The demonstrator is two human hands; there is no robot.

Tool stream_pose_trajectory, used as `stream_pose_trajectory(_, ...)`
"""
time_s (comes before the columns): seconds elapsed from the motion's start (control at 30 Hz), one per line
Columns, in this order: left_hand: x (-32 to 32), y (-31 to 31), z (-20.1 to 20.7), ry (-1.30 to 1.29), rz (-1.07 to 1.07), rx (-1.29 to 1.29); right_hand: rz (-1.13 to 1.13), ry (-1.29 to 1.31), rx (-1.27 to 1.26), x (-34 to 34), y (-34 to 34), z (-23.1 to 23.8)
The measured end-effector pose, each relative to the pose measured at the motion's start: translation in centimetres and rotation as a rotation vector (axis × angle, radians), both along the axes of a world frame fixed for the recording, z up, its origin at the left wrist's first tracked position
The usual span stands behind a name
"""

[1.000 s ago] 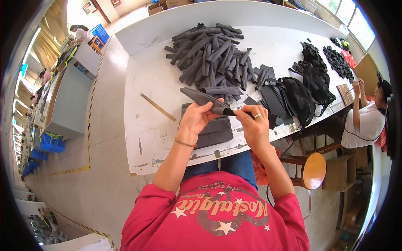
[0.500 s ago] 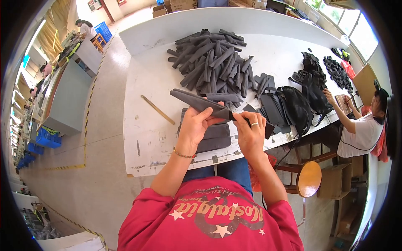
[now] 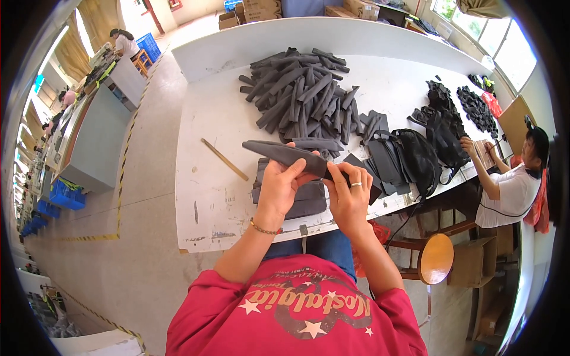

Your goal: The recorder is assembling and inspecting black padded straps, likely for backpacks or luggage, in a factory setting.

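Between my hands, above the near part of the white table, is a folded dark grey fabric piece (image 3: 279,153), long and narrow, tapering at its left end. My left hand (image 3: 284,184) supports its middle from below, with the thumb pressed on top. At the piece's right end, the fingers of my right hand (image 3: 350,193) are closed on the cloth; a ring shows on one finger. Under my hands lies a stack of flat dark fabric pieces (image 3: 306,204), partly covered by them. Just beyond is a large heap of similar folded grey pieces (image 3: 303,95).
A wooden ruler-like strip (image 3: 224,159) lies left of my hands. To the right are flat dark panels (image 3: 389,163), black bags (image 3: 415,157) and black piles (image 3: 442,98). A co-worker (image 3: 510,184) sits at the right, handling something. A round wooden stool (image 3: 436,258) stands below the table edge.
The folded fabric piece has tilted closer to level, its left end dropping slightly. My right fingers have shifted a little on its right end. Both hands keep hold of it.
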State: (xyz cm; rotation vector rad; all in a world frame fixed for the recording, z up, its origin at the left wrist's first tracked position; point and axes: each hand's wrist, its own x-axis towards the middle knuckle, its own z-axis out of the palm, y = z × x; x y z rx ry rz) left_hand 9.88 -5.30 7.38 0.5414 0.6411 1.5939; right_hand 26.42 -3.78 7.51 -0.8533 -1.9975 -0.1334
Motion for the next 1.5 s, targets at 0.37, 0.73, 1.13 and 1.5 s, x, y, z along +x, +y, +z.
stream_pose_trajectory(0.37, 1.1, 0.7, -1.9, 0.074, -0.020, 0.273, 0.169, 0.015, -0.226, -0.3, -1.0, -1.8)
stream_pose_trajectory(0.73, -0.3, 0.5, -2.0, -0.081, 0.098, 0.126, 0.276, 0.006, -0.206, -4.3, 0.1, -1.7)
stream_pose_trajectory(1.13, -1.0, 0.5, -2.6, -0.138, 0.152, 0.124, 0.256, 0.018, -0.266, -4.4, -0.4, -1.1)
stream_pose_trajectory(1.5, -0.2, 0.6, -3.6, -0.228, 0.143, 0.037, 0.247, -0.069, -0.389, -1.4, -0.5, -2.6)
